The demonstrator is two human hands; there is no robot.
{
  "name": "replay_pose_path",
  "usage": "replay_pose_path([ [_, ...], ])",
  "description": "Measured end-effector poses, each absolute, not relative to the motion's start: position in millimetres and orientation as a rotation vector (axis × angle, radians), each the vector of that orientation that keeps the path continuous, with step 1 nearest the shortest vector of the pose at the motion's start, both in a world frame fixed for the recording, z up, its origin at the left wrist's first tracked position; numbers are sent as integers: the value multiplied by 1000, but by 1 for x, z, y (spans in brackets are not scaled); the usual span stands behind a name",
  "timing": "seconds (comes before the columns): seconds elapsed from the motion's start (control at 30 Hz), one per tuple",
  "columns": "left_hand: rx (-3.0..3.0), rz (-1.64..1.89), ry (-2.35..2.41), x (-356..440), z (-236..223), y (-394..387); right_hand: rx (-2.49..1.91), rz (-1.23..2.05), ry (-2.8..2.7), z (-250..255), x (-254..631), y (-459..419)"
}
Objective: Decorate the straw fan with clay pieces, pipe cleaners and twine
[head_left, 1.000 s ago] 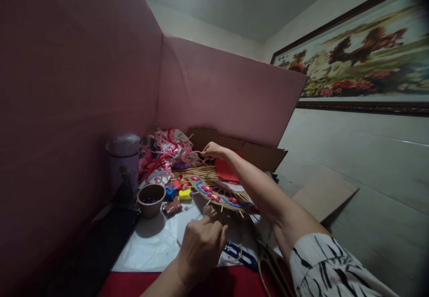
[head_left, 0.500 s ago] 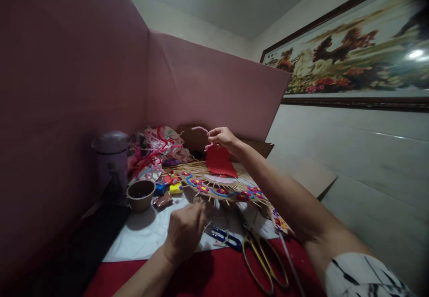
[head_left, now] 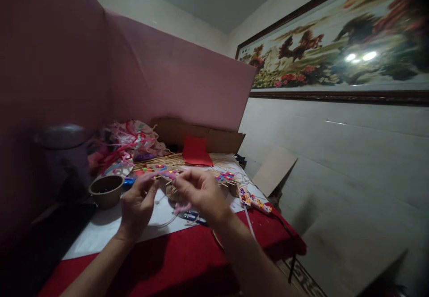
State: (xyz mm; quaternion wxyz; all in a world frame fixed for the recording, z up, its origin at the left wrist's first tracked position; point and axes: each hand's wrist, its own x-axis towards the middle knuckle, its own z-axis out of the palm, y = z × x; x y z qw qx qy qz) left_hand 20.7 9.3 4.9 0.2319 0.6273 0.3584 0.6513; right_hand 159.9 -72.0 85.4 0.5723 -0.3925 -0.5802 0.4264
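Observation:
Both my hands are raised together over the table's front. My left hand and my right hand each pinch one end of a pink pipe cleaner stretched between them. Behind them lies a woven straw fan decorated with coloured flowers and a blue line. A red paper piece rests on the fan's far side.
A brown bowl and a purple lidded jar stand at the left. A heap of pink and red craft bits sits at the back. White paper covers a red tablecloth. Pink cardboard screens wall the left and back.
My right hand came back from the far pile carrying the pink pipe cleaner. My left hand rose off the table to pinch its other end. The view swung right.

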Motion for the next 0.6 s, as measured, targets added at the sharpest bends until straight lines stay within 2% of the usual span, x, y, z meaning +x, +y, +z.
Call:
replay_pose_path([
  [0.13, 1452, 1449, 632, 21, 24, 1, -1002, 1180, -1130, 41, 146, -68],
  [0.23, 1356, 1322, 525, 23, 32, -3, -1027, 1304, -1000, 30, 142, -55],
  [0.4, 1370, 1363, 549, 23, 40, 4, -864, 1550, -975, 32, 142, -42],
  [0.6, 1433, 1408, 584, 16, 42, 2, -831, 1509, -1205, 25, 146, -47],
])
